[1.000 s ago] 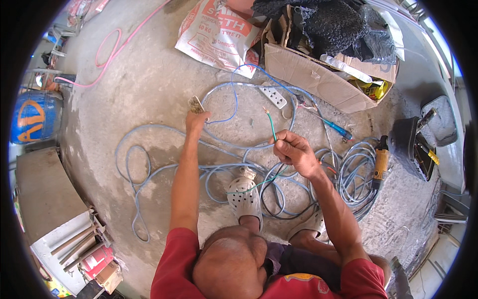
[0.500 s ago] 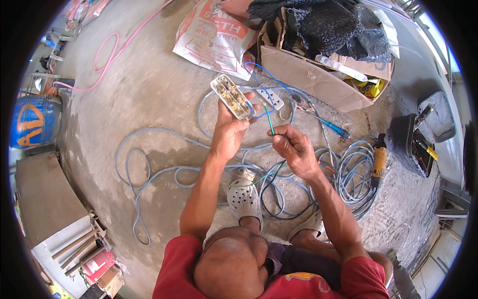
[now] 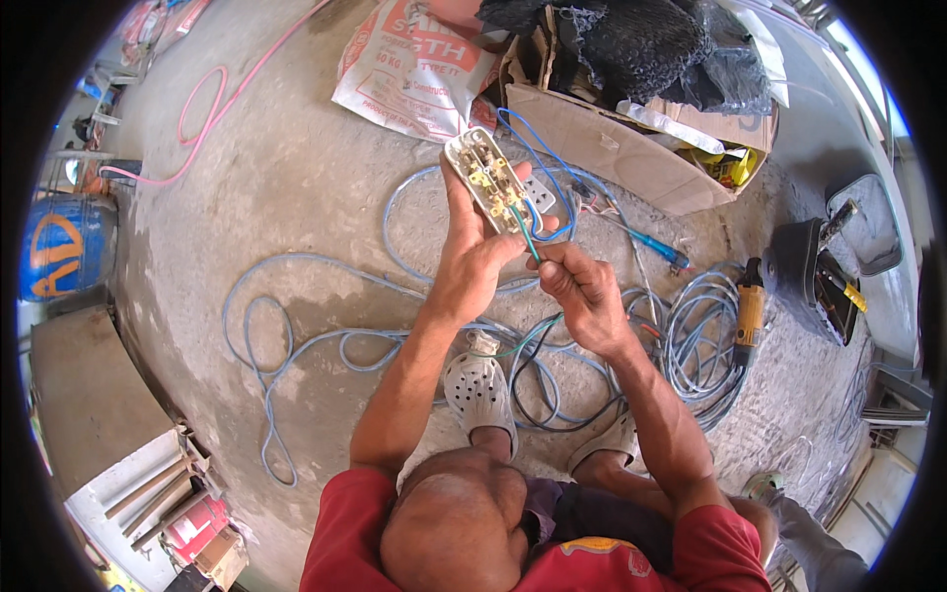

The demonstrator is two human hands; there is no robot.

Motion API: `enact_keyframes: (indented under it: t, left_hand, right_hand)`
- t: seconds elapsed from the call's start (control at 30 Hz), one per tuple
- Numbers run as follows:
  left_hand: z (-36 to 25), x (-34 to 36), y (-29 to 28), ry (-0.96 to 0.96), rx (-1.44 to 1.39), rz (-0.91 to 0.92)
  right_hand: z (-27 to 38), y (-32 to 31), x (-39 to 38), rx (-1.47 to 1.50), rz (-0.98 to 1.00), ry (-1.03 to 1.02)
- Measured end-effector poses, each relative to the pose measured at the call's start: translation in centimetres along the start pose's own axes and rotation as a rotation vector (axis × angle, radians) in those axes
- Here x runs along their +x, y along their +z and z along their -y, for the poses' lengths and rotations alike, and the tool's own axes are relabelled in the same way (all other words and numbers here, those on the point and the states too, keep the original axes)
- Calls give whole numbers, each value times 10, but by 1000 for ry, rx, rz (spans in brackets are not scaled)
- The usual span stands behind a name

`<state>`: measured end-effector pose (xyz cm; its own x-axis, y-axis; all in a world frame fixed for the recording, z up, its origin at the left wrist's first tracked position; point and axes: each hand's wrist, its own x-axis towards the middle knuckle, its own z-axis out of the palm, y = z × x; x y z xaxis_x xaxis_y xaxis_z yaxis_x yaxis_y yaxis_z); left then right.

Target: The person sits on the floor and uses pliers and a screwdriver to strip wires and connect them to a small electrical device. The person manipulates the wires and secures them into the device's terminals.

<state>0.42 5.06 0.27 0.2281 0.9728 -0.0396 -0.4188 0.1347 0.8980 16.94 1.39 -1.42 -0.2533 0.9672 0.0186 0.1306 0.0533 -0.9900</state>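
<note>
My left hand (image 3: 472, 259) is closed around the white housing of an opened power outlet (image 3: 486, 178), its brass contacts facing up. A blue wire (image 3: 539, 223) runs into the outlet's near end. Pinched in my right hand (image 3: 584, 288) is a green wire (image 3: 525, 233), its tip reaching over the contacts; I cannot tell whether it touches them. Beyond my left fingers, the outlet's slotted white cover (image 3: 539, 193) lies on the floor. A screwdriver with a blue handle (image 3: 663, 251) lies to the right, beside some loose wire ends.
Grey cable (image 3: 286, 335) loops over the concrete floor, with a thick coil (image 3: 681, 340) beside a yellow angle grinder (image 3: 750, 314). A cardboard box (image 3: 612, 148) and a cement bag (image 3: 409, 84) stand ahead. A black tool case (image 3: 799, 271) is at right; a person's leg (image 3: 814, 538) shows lower right.
The outlet has moved nearer my right hand and turned slightly. The green wire's tip, earlier apart from the outlet, now lies over its contacts. A leg has come in at lower right.
</note>
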Motion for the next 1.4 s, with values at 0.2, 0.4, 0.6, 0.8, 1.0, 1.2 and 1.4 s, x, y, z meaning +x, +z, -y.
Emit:
enact_keyframes:
  t: [0.2,0.4,0.6,0.8,1.0,1.2,1.4]
  left_hand:
    - [-1,3,3,40,16,-26]
    - [5,3,-2,98,26,40]
    - [5,1,0,170,82,63]
    - [7,0,13,210,157,64]
    - [10,1,17,218,159,60]
    - [11,3,14,221,178,62]
    - [10,0,8,183,162,68]
  right_hand:
    - [-4,-9,0,-61,113,42]
    - [-7,-2,-1,13,74,32]
    - [-10,-6,-2,21,117,86]
    - [-18,-7,-4,128,102,80]
    - [-16,-7,-6,270,100,103]
    - [-17,-3,-5,320,99,86]
    - [-17,1,-6,325,126,150]
